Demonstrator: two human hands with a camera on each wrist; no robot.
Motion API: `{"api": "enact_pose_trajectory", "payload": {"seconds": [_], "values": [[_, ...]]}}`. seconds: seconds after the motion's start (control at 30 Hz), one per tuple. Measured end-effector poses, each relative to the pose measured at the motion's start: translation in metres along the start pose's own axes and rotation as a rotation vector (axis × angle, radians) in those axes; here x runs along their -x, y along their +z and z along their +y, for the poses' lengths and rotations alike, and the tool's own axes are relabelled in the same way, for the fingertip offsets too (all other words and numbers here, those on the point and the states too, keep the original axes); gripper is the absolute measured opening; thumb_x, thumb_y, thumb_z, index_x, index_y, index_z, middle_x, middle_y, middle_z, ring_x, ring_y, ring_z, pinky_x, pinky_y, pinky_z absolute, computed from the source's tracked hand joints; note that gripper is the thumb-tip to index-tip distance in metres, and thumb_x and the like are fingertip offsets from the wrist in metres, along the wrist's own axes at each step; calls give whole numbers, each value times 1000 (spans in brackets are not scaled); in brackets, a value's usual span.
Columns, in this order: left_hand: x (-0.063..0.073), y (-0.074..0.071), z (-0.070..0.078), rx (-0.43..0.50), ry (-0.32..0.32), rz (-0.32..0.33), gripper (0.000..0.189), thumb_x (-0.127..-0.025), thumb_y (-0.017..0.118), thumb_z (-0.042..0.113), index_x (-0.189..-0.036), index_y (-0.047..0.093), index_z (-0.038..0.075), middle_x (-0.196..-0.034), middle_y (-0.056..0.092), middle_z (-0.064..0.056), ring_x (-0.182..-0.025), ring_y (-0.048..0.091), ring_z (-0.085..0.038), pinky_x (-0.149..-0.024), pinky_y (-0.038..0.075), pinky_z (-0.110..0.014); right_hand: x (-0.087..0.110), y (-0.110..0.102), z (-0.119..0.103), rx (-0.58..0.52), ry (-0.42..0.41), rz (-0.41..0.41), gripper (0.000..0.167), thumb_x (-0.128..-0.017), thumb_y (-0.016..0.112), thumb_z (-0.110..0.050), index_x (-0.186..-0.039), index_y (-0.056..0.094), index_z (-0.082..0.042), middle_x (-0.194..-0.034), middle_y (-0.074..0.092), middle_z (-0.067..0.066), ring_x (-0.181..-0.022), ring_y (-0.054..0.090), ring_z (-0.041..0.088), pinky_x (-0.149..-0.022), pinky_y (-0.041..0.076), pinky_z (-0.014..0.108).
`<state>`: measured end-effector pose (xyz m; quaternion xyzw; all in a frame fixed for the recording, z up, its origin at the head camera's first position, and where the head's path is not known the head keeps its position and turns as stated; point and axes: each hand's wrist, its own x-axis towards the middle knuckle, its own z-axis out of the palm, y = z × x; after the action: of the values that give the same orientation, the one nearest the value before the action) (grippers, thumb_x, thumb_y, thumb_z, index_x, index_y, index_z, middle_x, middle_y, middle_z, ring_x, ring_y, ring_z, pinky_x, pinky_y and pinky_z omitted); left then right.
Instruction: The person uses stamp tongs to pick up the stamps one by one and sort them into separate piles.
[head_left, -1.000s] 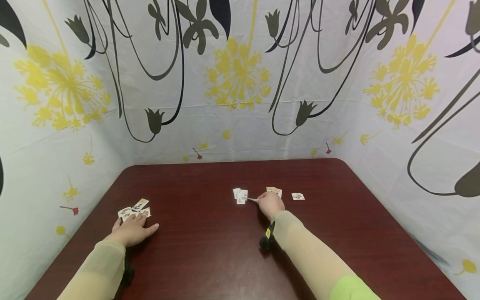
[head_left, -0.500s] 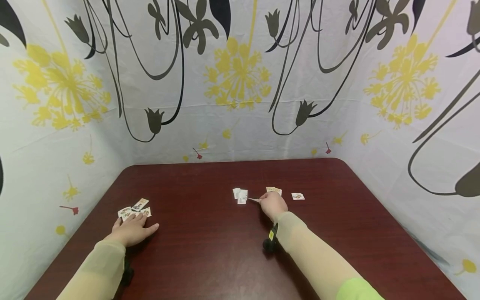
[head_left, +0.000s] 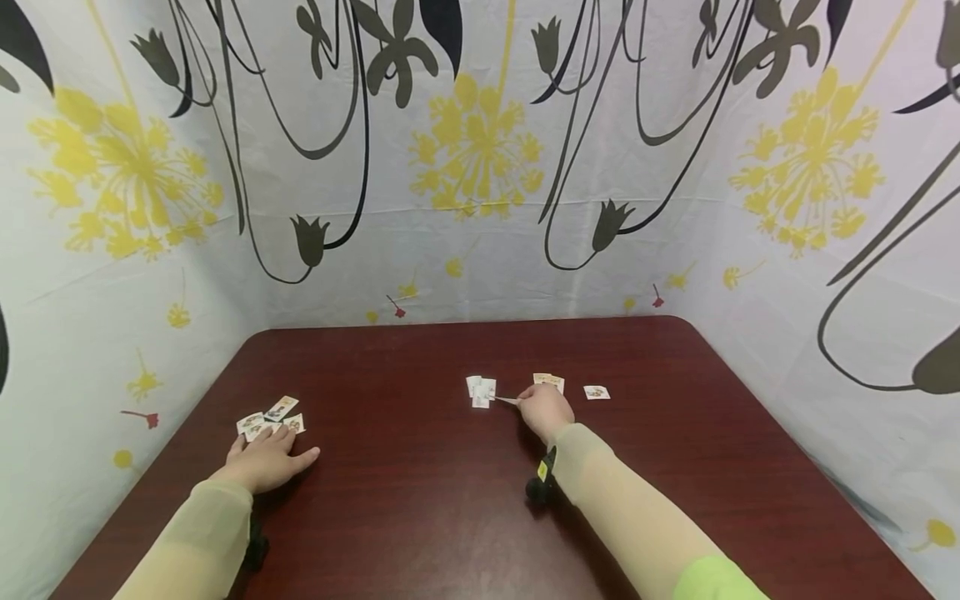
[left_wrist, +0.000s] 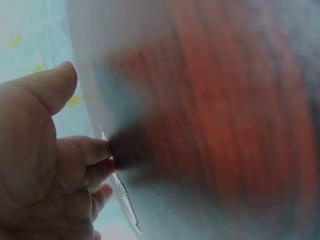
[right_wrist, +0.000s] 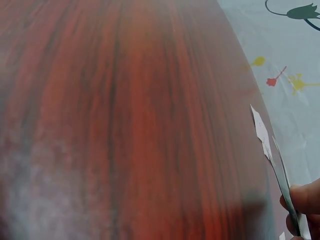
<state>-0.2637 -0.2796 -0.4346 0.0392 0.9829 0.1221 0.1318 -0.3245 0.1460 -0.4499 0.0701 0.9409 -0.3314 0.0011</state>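
My right hand (head_left: 545, 410) pinches a thin silvery pair of tweezers (head_left: 507, 400), seen nearly side-on in the right wrist view. The two arms of the tweezers stand apart, and their tips reach the edge of a small cluster of white paper cards (head_left: 481, 389). At the left side of the table, my left hand (head_left: 262, 460) lies with its fingers spread. Its fingertips rest on the near edge of several overlapping picture cards (head_left: 281, 409), partly hiding them. The left wrist view shows these cards (left_wrist: 128, 202) edge-on beneath the fingertips.
Behind my right hand lie some small tan-printed cards (head_left: 553, 381), partly covered by it. A single picture card (head_left: 597, 392) sits further right. The dark red wooden table (head_left: 390, 500) has rounded far corners and meets a patterned cloth backdrop (head_left: 465, 275) on three sides.
Since a second ago my right hand has shifted slightly to the right, still pinching the tweezers at the middle cards. My left hand stays where it was.
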Motion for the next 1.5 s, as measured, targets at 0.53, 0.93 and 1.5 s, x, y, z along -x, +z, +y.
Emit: {"api": "enact_pose_trajectory", "payload": {"seconds": [0.53,0.93,1.5], "values": [[-3,8,3,-19,40,14,89,-92,44,64,-144,35,-9,-149,28,-31,-137,16,-53,-105,2,-71,11,0,6,-64,-83,22,16,-92,64,-22,-98,75,-12,-100,70,2,-97,62,24,-86,47,44],[-3,12,17,-35,79,13,86,-93,47,61,-143,37,-8,-148,31,-30,-137,21,-51,-107,3,-67,25,1,12,-120,-131,17,11,-91,66,-19,-92,75,-13,-93,69,-1,-90,61,20,-84,48,41],[0,16,49,-85,187,3,77,-94,50,57,-140,45,-5,-147,38,-23,-138,26,-47,-109,9,-65,39,-3,14,-138,-135,-18,9,-90,67,-19,-90,74,-14,-92,68,-3,-88,60,18,-82,47,41]]}}
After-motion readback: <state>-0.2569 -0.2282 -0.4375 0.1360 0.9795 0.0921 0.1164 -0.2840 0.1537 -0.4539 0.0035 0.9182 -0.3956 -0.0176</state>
